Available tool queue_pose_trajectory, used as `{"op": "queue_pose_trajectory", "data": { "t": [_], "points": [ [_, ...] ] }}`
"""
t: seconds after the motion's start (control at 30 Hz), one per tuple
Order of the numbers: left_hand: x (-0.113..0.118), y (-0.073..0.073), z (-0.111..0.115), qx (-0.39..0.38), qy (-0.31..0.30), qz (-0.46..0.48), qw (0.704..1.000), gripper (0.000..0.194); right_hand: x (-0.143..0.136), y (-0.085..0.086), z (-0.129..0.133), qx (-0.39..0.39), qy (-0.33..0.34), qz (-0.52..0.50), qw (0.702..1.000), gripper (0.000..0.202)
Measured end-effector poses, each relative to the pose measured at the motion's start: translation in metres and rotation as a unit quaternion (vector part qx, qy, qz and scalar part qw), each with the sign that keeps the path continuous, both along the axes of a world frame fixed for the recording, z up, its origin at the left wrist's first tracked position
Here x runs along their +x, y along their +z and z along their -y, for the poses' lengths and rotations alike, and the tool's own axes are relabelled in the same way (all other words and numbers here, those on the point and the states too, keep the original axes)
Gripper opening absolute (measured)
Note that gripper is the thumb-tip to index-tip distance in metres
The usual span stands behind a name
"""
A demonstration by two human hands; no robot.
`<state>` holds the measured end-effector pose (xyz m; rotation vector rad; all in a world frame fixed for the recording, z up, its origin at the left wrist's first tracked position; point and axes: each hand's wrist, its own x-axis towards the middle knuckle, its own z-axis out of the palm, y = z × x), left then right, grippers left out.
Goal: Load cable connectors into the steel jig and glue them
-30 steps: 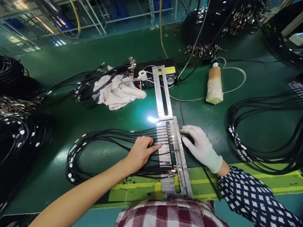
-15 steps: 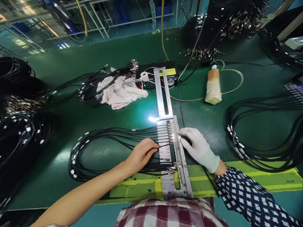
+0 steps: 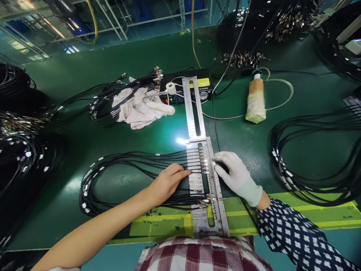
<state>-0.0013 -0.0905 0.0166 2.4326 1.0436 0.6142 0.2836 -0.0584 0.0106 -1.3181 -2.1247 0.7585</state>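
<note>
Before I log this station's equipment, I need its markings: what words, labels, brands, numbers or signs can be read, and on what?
"ZI DONG": front of the black box.
"82A": same front; what precedes it is unclear.
Too small to read: the yellow label, the round gauge, any print on the black cables' white tags.

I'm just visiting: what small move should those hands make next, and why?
Perhaps the left hand should gently press the cable at its fingertips into line on the metal rack. That cable ends a spread-out row lying side by side across the rack, while more cables lie bunched nearer the person.
</note>
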Motion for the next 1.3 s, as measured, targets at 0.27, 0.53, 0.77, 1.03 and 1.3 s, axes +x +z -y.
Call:
{"op": "queue_pose_trajectory", "data": {
  "t": [0.27, 0.53, 0.77, 1.03, 1.3],
  "points": [
    [0.002, 0.002, -0.005, -0.042, -0.021, 0.021, 0.999, 0.033, 0.0, 0.001, 0.0, -0.005, 0.004, -0.005, 1.0, 0.017],
    [-0.001, -0.012, 0.007, 0.086, 0.043, -0.071, 0.993, 0.041, 0.0, 0.0, -0.003, -0.004, 0.003, -0.01, 1.0, 0.016],
    [-0.003, 0.008, 0.017, 0.032, 0.005, -0.096, 0.995, 0.028, 0.001, 0.0, -0.003, 0.005, 0.008, -0.004, 1.0, 0.016],
    [-0.004, 0.003, 0.021, -0.012, -0.027, -0.004, 1.0, 0.015, 0.0, 0.0, -0.003, 0.014, 0.002, -0.002, 1.0, 0.015],
    [0.009, -0.006, 0.012, -0.009, -0.008, 0.051, 0.999, 0.033, -0.001, 0.002, -0.001, 0.007, 0.004, -0.001, 1.0, 0.015]
  ]
}}
